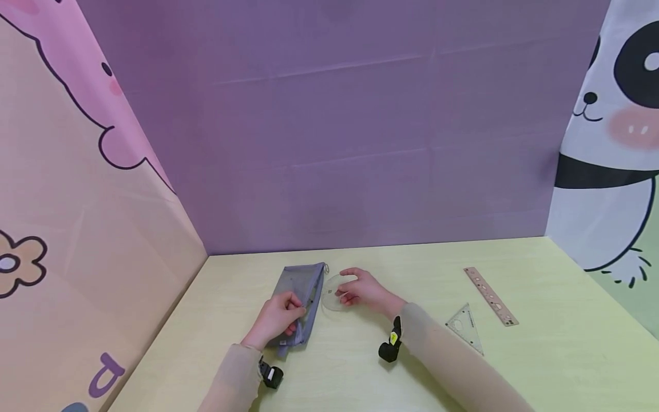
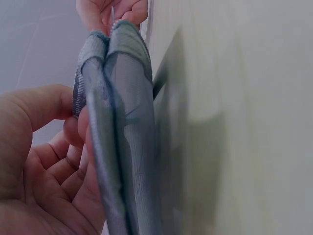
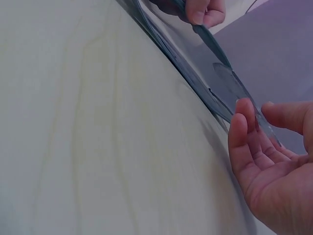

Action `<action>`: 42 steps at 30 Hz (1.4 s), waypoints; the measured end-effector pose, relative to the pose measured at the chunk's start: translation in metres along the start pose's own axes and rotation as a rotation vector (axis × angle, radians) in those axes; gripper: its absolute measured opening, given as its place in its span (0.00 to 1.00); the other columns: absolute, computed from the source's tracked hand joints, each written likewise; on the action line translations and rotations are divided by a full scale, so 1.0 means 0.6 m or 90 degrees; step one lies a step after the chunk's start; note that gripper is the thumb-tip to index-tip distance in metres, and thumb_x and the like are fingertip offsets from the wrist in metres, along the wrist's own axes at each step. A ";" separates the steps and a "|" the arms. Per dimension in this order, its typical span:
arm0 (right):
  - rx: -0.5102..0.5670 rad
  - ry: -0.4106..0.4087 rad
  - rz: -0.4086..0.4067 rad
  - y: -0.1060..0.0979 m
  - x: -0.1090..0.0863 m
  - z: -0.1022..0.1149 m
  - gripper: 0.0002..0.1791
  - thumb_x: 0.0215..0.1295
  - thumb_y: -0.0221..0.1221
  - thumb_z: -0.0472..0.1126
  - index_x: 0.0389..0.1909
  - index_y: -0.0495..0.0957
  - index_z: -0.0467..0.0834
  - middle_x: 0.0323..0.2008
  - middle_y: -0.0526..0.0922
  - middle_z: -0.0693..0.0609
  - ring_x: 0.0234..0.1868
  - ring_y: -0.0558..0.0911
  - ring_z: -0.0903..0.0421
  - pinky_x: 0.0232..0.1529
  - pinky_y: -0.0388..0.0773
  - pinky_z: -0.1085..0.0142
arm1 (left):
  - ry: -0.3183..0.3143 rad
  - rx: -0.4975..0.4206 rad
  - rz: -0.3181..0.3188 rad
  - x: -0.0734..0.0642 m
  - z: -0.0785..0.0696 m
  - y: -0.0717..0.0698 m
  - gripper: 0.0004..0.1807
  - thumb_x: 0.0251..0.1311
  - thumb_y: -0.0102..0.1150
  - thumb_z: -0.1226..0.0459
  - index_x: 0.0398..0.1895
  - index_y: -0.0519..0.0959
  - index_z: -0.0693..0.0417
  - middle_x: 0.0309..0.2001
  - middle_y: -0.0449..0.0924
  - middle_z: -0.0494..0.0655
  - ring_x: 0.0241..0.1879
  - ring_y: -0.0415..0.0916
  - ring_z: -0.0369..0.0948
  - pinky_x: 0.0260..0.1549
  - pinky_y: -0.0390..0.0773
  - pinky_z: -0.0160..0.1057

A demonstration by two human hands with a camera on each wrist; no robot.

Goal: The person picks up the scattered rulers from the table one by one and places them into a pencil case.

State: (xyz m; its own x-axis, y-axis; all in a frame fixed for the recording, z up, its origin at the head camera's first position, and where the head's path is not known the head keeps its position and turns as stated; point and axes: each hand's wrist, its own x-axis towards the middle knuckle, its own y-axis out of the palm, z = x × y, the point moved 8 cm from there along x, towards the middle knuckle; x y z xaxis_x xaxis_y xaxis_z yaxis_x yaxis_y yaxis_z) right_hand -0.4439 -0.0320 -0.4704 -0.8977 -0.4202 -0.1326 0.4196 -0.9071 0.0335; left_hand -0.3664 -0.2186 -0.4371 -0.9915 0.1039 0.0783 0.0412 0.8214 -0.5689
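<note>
Two pieces, ruler [image 1: 491, 296] and triangle [image 1: 467, 331], lie untouched, right; work appears unfinished: left hand [image 1: 278, 317] pinches pouch [image 1: 296, 280], right hand [image 1: 368, 292] pinches disc [image 1: 330, 293].

You've got 1 left hand [image 1: 278, 316], 1 right hand [image 1: 366, 290], 2 black wrist cameras [image 1: 273, 376] [image 1: 388, 350]. Also in your view: 1 mesh pouch [image 1: 294, 278], 1 clear disc [image 1: 330, 297], 1 pink ruler [image 1: 491, 296], 1 clear set square [image 1: 467, 330], 1 table [image 1: 350, 375].

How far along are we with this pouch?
Done: the pouch looks open, its edge pinched by the left hand.
In hand: the right hand holds a clear disc by the opening; packing or unpacking, I can't tell.
Remaining, if packing: probably that disc, plus the pink ruler and clear triangle lying on the table.
</note>
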 end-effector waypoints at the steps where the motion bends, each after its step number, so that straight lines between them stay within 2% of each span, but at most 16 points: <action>1: 0.005 -0.002 0.004 0.004 0.001 0.000 0.27 0.65 0.56 0.29 0.63 0.60 0.32 0.33 0.83 0.41 0.24 0.80 0.57 0.28 0.79 0.67 | 0.000 0.000 0.000 0.000 0.000 0.000 0.05 0.59 0.62 0.68 0.31 0.75 0.59 0.18 0.74 0.44 0.15 0.72 0.40 0.16 0.77 0.38; 10: 0.029 -0.001 0.038 0.036 0.004 -0.005 0.30 0.65 0.54 0.28 0.66 0.56 0.30 0.34 0.84 0.40 0.25 0.82 0.57 0.29 0.81 0.66 | -0.004 0.000 0.001 0.000 -0.001 0.002 0.04 0.59 0.61 0.69 0.31 0.75 0.59 0.18 0.75 0.44 0.15 0.72 0.40 0.16 0.78 0.39; 15: 0.027 0.000 0.042 0.048 0.010 -0.008 0.29 0.65 0.53 0.27 0.65 0.57 0.30 0.35 0.84 0.38 0.24 0.82 0.56 0.30 0.82 0.64 | -0.005 -0.001 0.000 0.001 -0.002 -0.001 0.04 0.59 0.62 0.69 0.31 0.75 0.59 0.18 0.75 0.44 0.15 0.73 0.41 0.16 0.78 0.40; 23: 0.044 0.008 0.052 0.070 0.021 -0.020 0.28 0.63 0.54 0.26 0.64 0.57 0.31 0.31 0.83 0.40 0.22 0.82 0.55 0.29 0.83 0.61 | -0.007 -0.001 0.002 0.000 -0.001 -0.001 0.04 0.58 0.62 0.68 0.31 0.75 0.59 0.18 0.75 0.44 0.15 0.73 0.41 0.16 0.78 0.40; 33: 0.049 0.032 0.053 0.094 0.024 -0.024 0.29 0.64 0.53 0.26 0.65 0.56 0.32 0.33 0.82 0.38 0.23 0.83 0.54 0.30 0.84 0.59 | -0.009 0.005 0.000 -0.001 -0.004 -0.003 0.05 0.58 0.61 0.68 0.31 0.75 0.59 0.18 0.75 0.44 0.14 0.72 0.39 0.15 0.78 0.38; 38: 0.064 0.052 0.070 0.108 0.027 -0.028 0.33 0.66 0.52 0.26 0.70 0.50 0.30 0.38 0.81 0.37 0.28 0.85 0.51 0.34 0.84 0.57 | -0.005 0.003 0.006 -0.002 -0.005 -0.003 0.05 0.59 0.61 0.68 0.32 0.75 0.59 0.19 0.76 0.44 0.15 0.73 0.40 0.16 0.77 0.38; 42: 0.069 0.055 0.113 0.124 0.023 -0.025 0.35 0.68 0.49 0.27 0.71 0.44 0.26 0.41 0.81 0.34 0.32 0.85 0.52 0.40 0.83 0.57 | -0.003 -0.002 0.008 -0.002 -0.005 -0.004 0.05 0.59 0.61 0.68 0.32 0.75 0.59 0.20 0.77 0.44 0.15 0.73 0.40 0.16 0.77 0.38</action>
State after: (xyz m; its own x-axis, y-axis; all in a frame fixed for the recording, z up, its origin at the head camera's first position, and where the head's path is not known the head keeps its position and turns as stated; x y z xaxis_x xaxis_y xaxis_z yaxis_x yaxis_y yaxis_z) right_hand -0.4229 -0.1049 -0.4845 -0.7946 -0.5734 -0.1998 0.5484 -0.8189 0.1692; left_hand -0.3649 -0.2190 -0.4337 -0.9914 0.1123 0.0670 0.0548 0.8222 -0.5666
